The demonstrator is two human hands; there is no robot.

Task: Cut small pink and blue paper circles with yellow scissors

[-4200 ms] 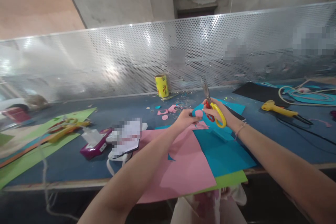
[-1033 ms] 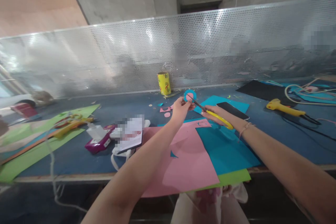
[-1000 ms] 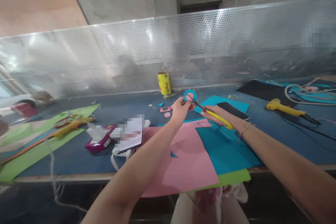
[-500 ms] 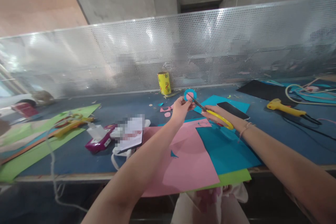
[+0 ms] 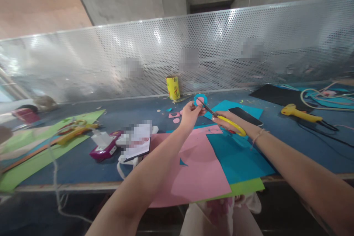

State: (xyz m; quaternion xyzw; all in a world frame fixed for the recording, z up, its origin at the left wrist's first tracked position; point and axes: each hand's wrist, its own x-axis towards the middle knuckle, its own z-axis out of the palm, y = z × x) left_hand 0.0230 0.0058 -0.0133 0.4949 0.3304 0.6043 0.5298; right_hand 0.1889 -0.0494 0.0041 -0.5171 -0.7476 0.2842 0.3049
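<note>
Between the fingers of my left hand [image 5: 191, 113] is a round paper piece [image 5: 200, 100], pink in the middle with a blue ring around it. My right hand [image 5: 223, 118] grips a pair of scissors [image 5: 233, 124] by its yellow handles. The dark blades point up and left and lie across the paper piece. Below my hands a large pink sheet [image 5: 199, 177] overlaps a blue sheet [image 5: 240, 158], with a green sheet [image 5: 247, 188] under them. Small pink scraps [image 5: 176, 120] are on the table left of my left hand.
A yellow tube [image 5: 173, 87] stands by the perforated metal screen [image 5: 155, 55]. A phone [image 5: 245, 116] and a yellow glue gun [image 5: 301, 113] lie to the right. On the left are a propped phone [image 5: 138, 142], a purple power strip [image 5: 106, 149], cables and green paper [image 5: 24, 169].
Almost nothing differs. Both hands, the scissors and the round paper piece stay in nearly the same place.
</note>
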